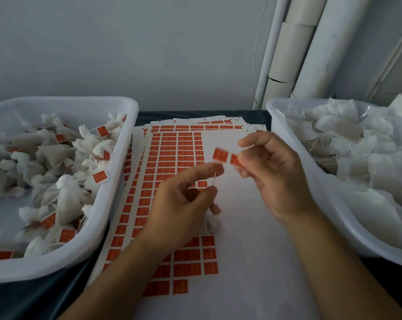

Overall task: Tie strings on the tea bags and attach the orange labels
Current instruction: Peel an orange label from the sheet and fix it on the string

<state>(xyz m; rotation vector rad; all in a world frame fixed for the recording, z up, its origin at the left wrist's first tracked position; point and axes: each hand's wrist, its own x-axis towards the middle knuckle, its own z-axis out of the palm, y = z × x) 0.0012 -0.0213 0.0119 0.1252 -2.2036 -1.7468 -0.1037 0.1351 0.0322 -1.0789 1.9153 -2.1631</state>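
- At nine o'clock a white bin (117,181) sat on the dark desk (45,294), filled with finished tea bags (56,155), each tied and carrying a small orange tag.
- Just right of that bin, running from six o'clock up to twelve, lay a stack of white label sheets (241,227); rows of orange labels (172,146) covered the left part of the top sheet, and its right part was bare backing.
- Near the centre, the left hand (184,204) was raised above the sheets, its thumb and forefinger pinching a thin white string (214,179) that stood upright; the other fingers were curled around a small white tea bag (210,221) that hung below the hand.
- At about one o'clock from the left hand, the right hand (271,174) held an orange label (227,157) between thumb and forefinger, the remaining fingers loosely curled.
- The label was half folded, its two orange halves spread open, and it hung just above the top end of the string; motion blur made it impossible to tell whether they touched.
- At three o'clock a second white bin (287,144) stood on the desk, piled with plain white tea bags (357,153) without tags.
- At one o'clock, behind that bin, white pipes (311,42) ran up the grey wall.
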